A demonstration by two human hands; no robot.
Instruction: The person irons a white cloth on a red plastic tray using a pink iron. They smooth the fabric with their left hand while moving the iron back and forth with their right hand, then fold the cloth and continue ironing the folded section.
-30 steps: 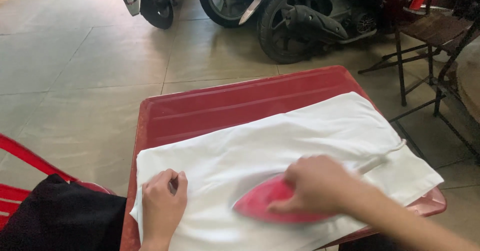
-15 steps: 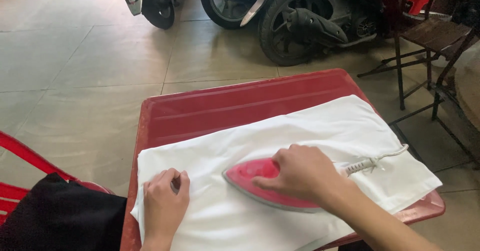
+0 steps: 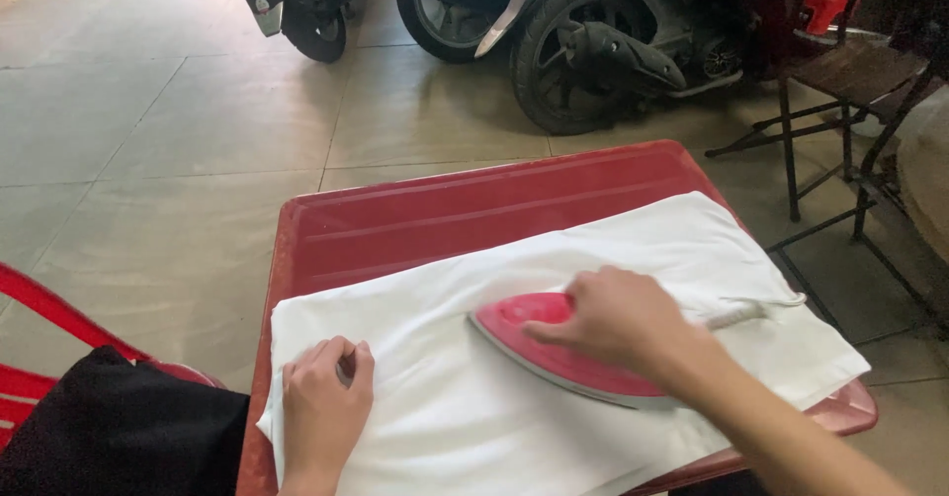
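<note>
Red plastic table (image 3: 445,209) (glossy) carries white cloth (image 3: 474,427).
</note>
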